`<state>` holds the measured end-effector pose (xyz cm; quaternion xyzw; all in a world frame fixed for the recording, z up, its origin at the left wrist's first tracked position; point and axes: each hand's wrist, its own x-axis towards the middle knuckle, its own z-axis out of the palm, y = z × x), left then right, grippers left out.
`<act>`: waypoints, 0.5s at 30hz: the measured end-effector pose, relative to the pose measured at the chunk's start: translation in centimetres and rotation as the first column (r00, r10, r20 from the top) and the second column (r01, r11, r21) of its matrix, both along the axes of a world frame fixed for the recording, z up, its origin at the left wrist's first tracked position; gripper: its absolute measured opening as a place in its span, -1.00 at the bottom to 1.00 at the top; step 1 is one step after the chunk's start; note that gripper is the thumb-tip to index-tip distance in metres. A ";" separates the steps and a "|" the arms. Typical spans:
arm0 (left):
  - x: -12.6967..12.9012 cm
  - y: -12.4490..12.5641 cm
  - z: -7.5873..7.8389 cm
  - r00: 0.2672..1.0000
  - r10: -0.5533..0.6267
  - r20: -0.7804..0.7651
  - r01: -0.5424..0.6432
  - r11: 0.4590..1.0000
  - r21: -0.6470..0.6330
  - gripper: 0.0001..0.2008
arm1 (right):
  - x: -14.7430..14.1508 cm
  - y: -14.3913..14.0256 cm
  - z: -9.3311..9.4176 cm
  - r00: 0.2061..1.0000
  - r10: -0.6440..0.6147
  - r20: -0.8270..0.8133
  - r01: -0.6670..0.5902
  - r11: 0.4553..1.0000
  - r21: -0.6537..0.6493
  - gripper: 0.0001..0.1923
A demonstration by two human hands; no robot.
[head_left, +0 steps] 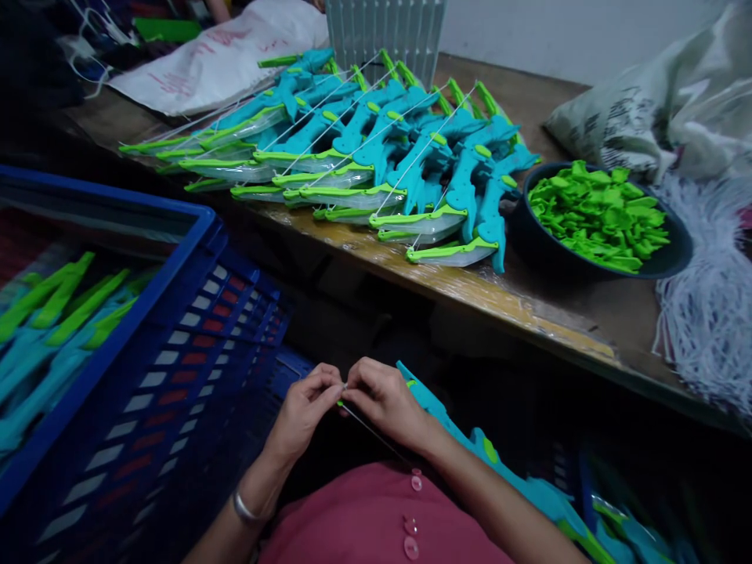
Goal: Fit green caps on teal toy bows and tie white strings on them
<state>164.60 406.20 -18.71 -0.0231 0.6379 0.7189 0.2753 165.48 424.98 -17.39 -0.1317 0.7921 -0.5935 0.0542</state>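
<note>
Close together in front of my body, both hands are pinched at the end of a thin white string (370, 429). My left hand (309, 403) has thumb and forefinger closed there, with a bit of bright green plastic (340, 403) just under the fingertips. My right hand (388, 399) pinches at the same spot from the other side; the fingers hide most of the string's end. A teal and green toy crossbow (435, 403) lies slanting beside and under my right forearm, partly covered by it.
Stacked strung toy crossbows (376, 149) cover much of the workbench (529, 313). To their right are a dark bowl (685, 254) of green plastic pieces, a bundle of white strings (705, 313) and a sack (623, 117). A blue crate (193, 227) with more crossbows stands at left.
</note>
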 end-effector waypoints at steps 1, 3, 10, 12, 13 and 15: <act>0.0 -0.1 0.0 1.000 -0.017 -0.013 0.017 1.000 -0.007 -0.79 | -0.2 -0.1 -0.1 0.999 -0.010 0.049 0.012 0.999 -0.032 -0.82; 0.0 -0.3 -0.2 0.998 -0.048 -0.031 0.047 0.998 -0.034 -0.80 | -0.4 -0.1 -0.3 0.991 -0.006 0.136 0.015 0.998 -0.068 -0.80; 0.6 -1.0 -0.8 0.994 -0.059 0.087 0.057 0.998 0.025 -0.75 | 0.2 -0.5 -1.4 0.998 0.047 -0.030 -0.044 0.996 0.072 -0.81; 0.7 -1.0 -1.1 0.994 -0.021 0.105 0.015 0.998 0.056 -0.73 | 0.6 -0.9 -1.9 0.987 0.062 -0.150 -0.041 0.989 0.139 -0.79; 0.8 -1.0 -1.3 0.993 -0.008 0.120 -0.001 0.997 0.073 -0.72 | 0.8 -1.0 -2.1 0.975 0.067 -0.211 -0.032 0.986 0.166 -0.77; 0.9 -1.0 -1.6 0.990 0.001 0.139 -0.014 0.996 0.090 -0.71 | 1.1 -1.3 -2.3 0.950 0.071 -0.303 -0.014 0.983 0.186 -0.73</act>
